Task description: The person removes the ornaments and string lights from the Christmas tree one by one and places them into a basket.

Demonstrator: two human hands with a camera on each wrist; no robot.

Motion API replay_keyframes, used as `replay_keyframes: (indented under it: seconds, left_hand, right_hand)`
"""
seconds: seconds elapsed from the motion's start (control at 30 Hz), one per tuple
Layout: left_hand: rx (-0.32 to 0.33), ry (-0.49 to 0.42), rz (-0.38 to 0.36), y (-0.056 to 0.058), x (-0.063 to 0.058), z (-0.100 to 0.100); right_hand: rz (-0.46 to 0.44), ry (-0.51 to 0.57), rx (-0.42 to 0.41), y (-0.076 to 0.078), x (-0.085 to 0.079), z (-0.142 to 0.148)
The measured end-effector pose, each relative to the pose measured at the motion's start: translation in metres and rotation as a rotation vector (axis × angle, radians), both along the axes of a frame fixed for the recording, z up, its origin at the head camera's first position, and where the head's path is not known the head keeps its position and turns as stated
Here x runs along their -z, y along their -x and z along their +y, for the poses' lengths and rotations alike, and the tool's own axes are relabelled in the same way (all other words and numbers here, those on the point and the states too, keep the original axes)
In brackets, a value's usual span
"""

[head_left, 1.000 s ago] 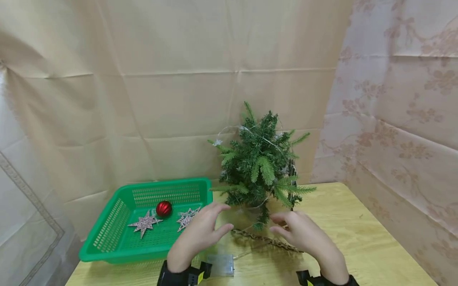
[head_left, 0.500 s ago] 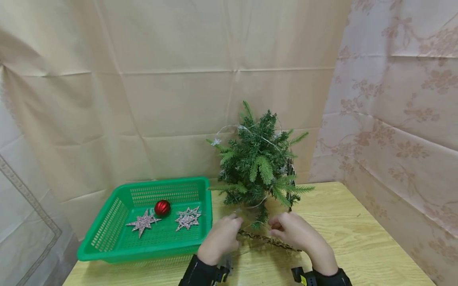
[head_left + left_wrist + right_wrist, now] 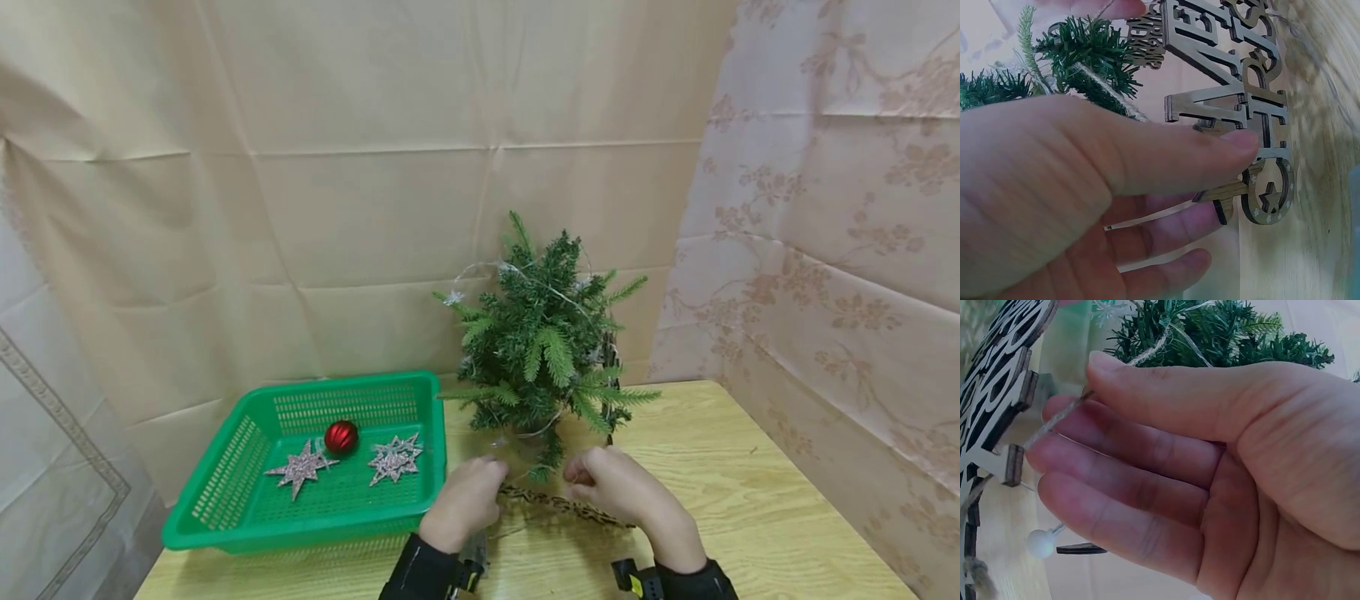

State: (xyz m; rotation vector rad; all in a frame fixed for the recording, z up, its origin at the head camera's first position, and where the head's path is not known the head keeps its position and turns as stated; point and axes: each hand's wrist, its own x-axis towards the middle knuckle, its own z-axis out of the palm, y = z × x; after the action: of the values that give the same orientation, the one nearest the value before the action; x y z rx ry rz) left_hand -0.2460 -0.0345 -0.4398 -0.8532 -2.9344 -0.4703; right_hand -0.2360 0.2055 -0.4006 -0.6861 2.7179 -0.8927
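In the head view a small artificial Christmas tree [image 3: 551,333] stands on the table, wound with a wire of snowflake lights. A wooden cut-out letter sign [image 3: 566,504] is seen nearly edge-on in front of its base. My left hand [image 3: 465,500] pinches the sign's left end; in the left wrist view the thumb [image 3: 1235,147] lies over its letters, fingers behind. My right hand [image 3: 618,483] pinches a twine cord [image 3: 1063,415] between thumb and forefinger. This cord runs beside the sign's letters, and twine also shows above the thumb, towards the branches.
Left of the tree, a green plastic basket [image 3: 300,529] holds a red ball [image 3: 341,437] and glittery stars [image 3: 395,458]. Another dark hanging ornament [image 3: 611,358] is on the tree's right side. A clear box [image 3: 477,550] is partly covered by the left wrist.
My left hand has moved right, away from the basket, and its spread fingers have closed on the sign's end. The right hand has barely shifted. Little differs over the last half second.
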Motion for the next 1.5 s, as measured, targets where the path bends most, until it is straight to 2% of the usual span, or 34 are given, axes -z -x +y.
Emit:
replay_keyframes:
  seconds: [0.3,0.7,0.9,1.2,1.37,1.5]
  left_hand:
    - [0.040,-0.045,0.058,0.000,0.000,-0.001]
    - [0.031,-0.066,0.099,0.001,-0.006,-0.004]
    - [0.045,-0.088,0.094,0.000,-0.009,-0.006]
    - [0.059,-0.136,0.069,-0.004,-0.018,-0.012]
    - [0.094,-0.156,0.080,-0.004,-0.024,-0.015]
    - [0.131,-0.182,0.050,-0.006,-0.029,-0.017]
  right_hand:
    - [0.026,-0.001,-0.029,0.001,-0.002,0.001]
    - [0.134,0.006,0.042,-0.004,-0.010,0.001]
    - [0.221,0.011,0.074,-0.006,-0.015,-0.001]
    - [0.267,0.051,0.085,-0.010,-0.019,0.001]
    - [0.293,0.051,0.090,-0.011,-0.021,0.002]
    - [0.302,0.053,0.077,-0.013,-0.023,0.005]
